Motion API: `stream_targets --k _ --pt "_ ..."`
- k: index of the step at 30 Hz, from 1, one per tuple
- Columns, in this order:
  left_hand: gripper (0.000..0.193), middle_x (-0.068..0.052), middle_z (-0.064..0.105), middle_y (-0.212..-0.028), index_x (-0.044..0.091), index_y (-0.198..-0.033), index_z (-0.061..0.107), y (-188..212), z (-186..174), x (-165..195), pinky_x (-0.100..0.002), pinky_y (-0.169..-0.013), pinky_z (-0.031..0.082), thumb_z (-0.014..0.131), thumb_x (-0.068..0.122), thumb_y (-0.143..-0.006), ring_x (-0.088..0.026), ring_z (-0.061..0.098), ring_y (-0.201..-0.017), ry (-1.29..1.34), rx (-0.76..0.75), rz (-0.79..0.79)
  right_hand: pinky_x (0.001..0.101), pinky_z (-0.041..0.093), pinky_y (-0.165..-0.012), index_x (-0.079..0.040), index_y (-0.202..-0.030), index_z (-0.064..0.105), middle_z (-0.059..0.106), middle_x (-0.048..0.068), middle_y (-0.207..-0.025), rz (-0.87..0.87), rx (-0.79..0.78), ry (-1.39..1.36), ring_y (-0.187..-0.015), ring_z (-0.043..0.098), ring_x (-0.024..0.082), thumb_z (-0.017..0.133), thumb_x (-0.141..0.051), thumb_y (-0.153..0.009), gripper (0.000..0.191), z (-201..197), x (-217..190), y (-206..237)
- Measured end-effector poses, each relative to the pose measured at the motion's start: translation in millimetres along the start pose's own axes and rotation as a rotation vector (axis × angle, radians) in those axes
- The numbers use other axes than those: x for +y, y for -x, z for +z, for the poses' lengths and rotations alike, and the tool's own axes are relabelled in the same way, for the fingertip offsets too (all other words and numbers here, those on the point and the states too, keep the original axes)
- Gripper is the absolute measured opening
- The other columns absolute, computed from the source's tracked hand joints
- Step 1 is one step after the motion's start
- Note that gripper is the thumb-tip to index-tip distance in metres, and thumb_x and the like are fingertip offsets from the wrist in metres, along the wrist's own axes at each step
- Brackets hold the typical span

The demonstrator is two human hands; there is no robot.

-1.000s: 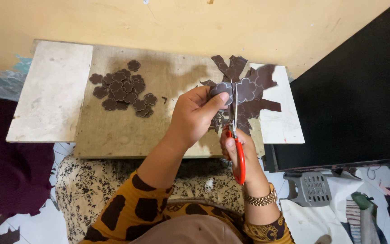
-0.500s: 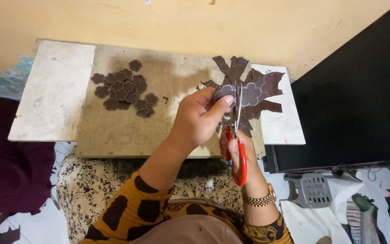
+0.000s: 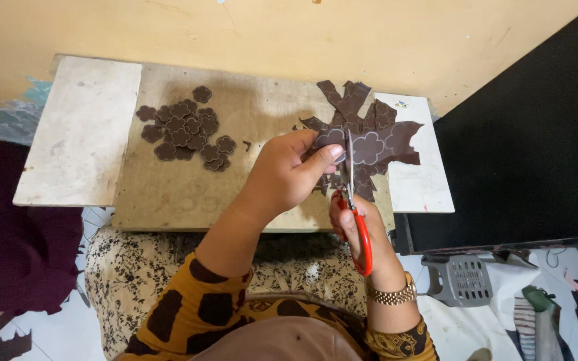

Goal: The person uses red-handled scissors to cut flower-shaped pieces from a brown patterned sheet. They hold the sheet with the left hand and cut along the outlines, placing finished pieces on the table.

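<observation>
My left hand (image 3: 287,175) pinches the left edge of a dark brown sheet (image 3: 369,137) with flower outlines drawn on it, held above a wooden board (image 3: 255,120). My right hand (image 3: 359,227) grips red-handled scissors (image 3: 356,214); their blades point away from me and run into the sheet beside a drawn flower. Jagged leftover strips of the sheet fan out to the right. A pile of several cut brown flower shapes (image 3: 185,130) lies on the board to the left of both hands.
The board rests on a white slab (image 3: 78,130) against a yellow wall. A black panel (image 3: 530,147) stands at the right. A grey plastic basket (image 3: 463,281) and cloth lie on the floor at the lower right. A patterned cushion (image 3: 135,267) sits under the board.
The scissor blades have moved a little further along the sheet and my left hand has shifted its pinch slightly. The flower pile is as before.
</observation>
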State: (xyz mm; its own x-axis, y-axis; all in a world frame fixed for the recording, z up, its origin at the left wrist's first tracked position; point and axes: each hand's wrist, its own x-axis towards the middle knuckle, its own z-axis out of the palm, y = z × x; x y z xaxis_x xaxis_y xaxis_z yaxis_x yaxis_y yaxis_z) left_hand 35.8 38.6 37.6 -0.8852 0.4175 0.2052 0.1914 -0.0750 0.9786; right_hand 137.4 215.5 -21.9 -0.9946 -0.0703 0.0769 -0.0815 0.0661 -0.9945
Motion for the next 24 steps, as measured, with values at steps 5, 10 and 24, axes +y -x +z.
stream_targets --k 5,10,24 --pt "0.027 -0.005 0.077 -0.080 0.004 -0.093 0.074 -1 -4 3 -0.024 -0.065 0.053 0.069 0.030 -0.095 -0.008 0.071 -0.074 -0.080 -0.002 -0.010 0.0241 0.029 -0.053 -0.009 -0.082 0.053 0.040 -0.005 -0.069 0.003 -0.003 0.062 -0.060 0.036 0.007 0.058 -0.071 -0.093 0.063 -3 -1 1" --pt "0.026 -0.003 0.076 -0.077 0.006 -0.093 0.075 1 -7 6 -0.025 -0.062 0.053 0.068 0.032 -0.093 -0.009 0.070 -0.070 -0.147 0.003 -0.003 0.0247 0.032 -0.053 -0.008 -0.083 0.053 0.042 -0.004 -0.069 0.005 -0.044 0.054 -0.060 0.039 0.009 0.055 -0.072 -0.094 0.064 0 -7 1" --pt "0.031 -0.002 0.073 -0.070 0.010 -0.091 0.077 1 -11 14 -0.028 -0.057 0.049 0.065 0.039 -0.092 -0.011 0.065 -0.062 -0.295 -0.055 -0.043 0.0251 0.032 -0.055 -0.007 -0.083 0.053 0.044 -0.002 -0.070 -0.012 -0.073 0.049 -0.062 0.039 0.010 0.052 -0.077 -0.093 0.070 3 -18 0"
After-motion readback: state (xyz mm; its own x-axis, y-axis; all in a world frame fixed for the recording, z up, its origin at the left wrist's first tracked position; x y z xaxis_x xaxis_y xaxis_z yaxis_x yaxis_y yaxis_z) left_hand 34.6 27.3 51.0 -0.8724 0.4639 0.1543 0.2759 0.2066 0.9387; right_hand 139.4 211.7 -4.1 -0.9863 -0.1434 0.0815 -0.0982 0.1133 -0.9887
